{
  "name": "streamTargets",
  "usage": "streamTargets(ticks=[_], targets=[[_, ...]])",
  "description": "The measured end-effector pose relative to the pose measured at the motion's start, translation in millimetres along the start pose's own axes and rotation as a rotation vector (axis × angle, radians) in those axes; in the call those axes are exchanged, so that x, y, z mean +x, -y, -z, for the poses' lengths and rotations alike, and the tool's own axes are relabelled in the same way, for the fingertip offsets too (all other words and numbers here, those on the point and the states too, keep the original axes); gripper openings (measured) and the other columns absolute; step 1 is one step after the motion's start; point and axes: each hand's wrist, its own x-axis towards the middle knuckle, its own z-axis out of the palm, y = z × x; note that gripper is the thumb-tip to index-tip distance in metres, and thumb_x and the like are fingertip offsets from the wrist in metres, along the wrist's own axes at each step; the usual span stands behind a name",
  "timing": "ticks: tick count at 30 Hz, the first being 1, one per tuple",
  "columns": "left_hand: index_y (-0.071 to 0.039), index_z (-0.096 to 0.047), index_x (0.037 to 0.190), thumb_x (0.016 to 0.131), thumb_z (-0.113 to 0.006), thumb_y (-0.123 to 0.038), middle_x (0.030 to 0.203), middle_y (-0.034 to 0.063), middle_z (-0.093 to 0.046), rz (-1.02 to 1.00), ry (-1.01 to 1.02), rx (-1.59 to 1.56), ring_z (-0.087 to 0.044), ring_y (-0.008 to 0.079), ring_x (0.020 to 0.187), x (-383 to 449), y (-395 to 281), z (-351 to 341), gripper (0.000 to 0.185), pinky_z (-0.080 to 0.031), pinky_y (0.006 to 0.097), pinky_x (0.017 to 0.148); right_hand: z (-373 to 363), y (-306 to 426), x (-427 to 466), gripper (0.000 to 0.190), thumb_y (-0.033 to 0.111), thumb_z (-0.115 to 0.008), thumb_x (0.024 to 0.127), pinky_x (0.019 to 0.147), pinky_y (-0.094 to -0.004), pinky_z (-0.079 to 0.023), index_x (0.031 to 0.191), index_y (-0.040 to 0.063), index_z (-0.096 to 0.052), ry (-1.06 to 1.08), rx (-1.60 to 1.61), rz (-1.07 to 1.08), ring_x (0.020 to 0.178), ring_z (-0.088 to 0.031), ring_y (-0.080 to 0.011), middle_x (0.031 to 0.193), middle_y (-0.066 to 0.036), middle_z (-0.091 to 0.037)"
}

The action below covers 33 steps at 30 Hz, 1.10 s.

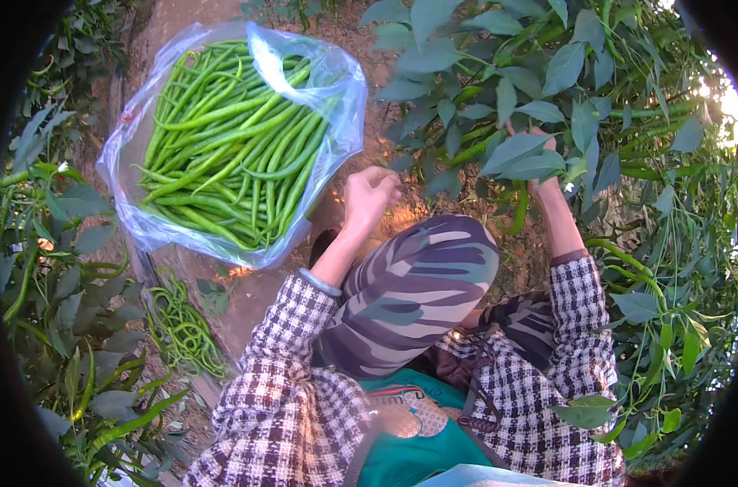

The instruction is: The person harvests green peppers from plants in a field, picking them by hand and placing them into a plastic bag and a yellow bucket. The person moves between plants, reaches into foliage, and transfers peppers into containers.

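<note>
My left hand is raised above my bent knee, just right of the plastic bag. Its fingers are curled together, and no object shows in them. Leaves of a pepper plant cover much of my right hand, which reaches in among the stems. What its fingers touch is hidden. A green chili pepper hangs just below that hand. The clear plastic bag stands wide at its mouth on the soil, filled with long green chili peppers.
A loose pile of thin, curly green peppers lies on the ground to the left, beside a dark drip line. Pepper plants line the left side, and more bushes crowd the right. My camouflage-trousered knee rises between my arms.
</note>
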Motion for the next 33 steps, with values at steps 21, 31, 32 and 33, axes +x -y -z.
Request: streamTargets(ticks=[21,31,32,33], targets=[[0.002,-0.060,0.101,0.100,-0.045,-0.021,0.069,0.0083,-0.055,-0.324,0.539,0.003,-0.052,0.0185,0.062,11,-60,-116,0.027,-0.043,0.0358,0.060,24,26,-17,0.017,0.020,-0.067,0.091,0.035,-0.0249,-0.030,0.083,0.006,-0.062,0.228,0.516,-0.122,0.043,-0.043,-0.0100,0.065,-0.002,-0.054],[0.003,-0.061,0.101,0.093,-0.047,-0.016,0.085,0.0183,-0.062,-0.328,0.600,0.093,-0.062,0.0305,0.078,-5,-57,-118,0.025,-0.049,0.0419,0.072,43,20,-4,0.024,0.026,-0.070,0.090,0.060,-0.0292,-0.051,0.106,0.008,-0.066,-0.051,0.128,-0.150,0.071,-0.062,-0.0126,0.087,-0.001,-0.066],[0.003,-0.062,0.104,0.093,-0.046,-0.016,0.090,0.0199,-0.064,-0.296,0.604,0.153,-0.064,0.0307,0.083,-4,-51,-114,0.027,-0.050,0.0419,0.075,52,17,-3,0.025,0.025,-0.070,0.090,0.062,-0.0297,-0.052,0.108,0.008,-0.065,0.035,0.106,-0.108,0.074,-0.063,-0.0128,0.089,-0.002,-0.066],[0.003,-0.062,0.107,0.094,-0.046,-0.017,0.095,0.0214,-0.066,-0.296,0.602,0.193,-0.066,0.0309,0.088,-2,-45,-112,0.029,-0.051,0.0419,0.078,60,13,-3,0.028,0.024,-0.068,0.091,0.066,-0.0306,-0.053,0.113,0.007,-0.063,0.073,0.011,-0.054,0.079,-0.063,-0.0146,0.094,-0.003,-0.066]])
